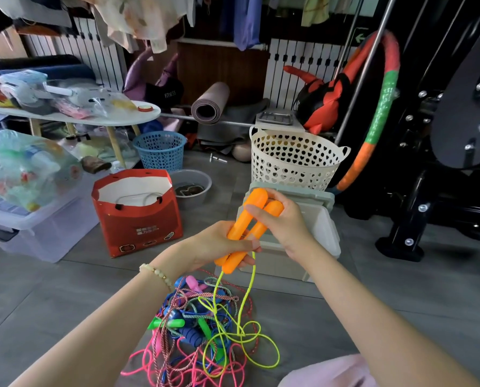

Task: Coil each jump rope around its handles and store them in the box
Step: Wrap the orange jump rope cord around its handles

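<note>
Two orange jump-rope handles [250,219] lie side by side, held up in front of me. My left hand [219,244] grips their lower ends, and my right hand [283,222] pinches their upper ends. A yellow-green rope [244,328] hangs from the handles and loops on the floor. Below lies a tangled pile of other jump ropes [194,331] with pink, blue and green handles and cords. Behind my hands stands the open pale plastic box [325,233], its lid [311,195] leaning at its back.
A red paper bag [138,216] stands to the left, with a grey bowl [189,188] behind it. A cream basket [294,160], a blue basket [160,150], a clear storage bin [34,219], a white table [76,115] and black gym equipment [442,163] surround the grey floor.
</note>
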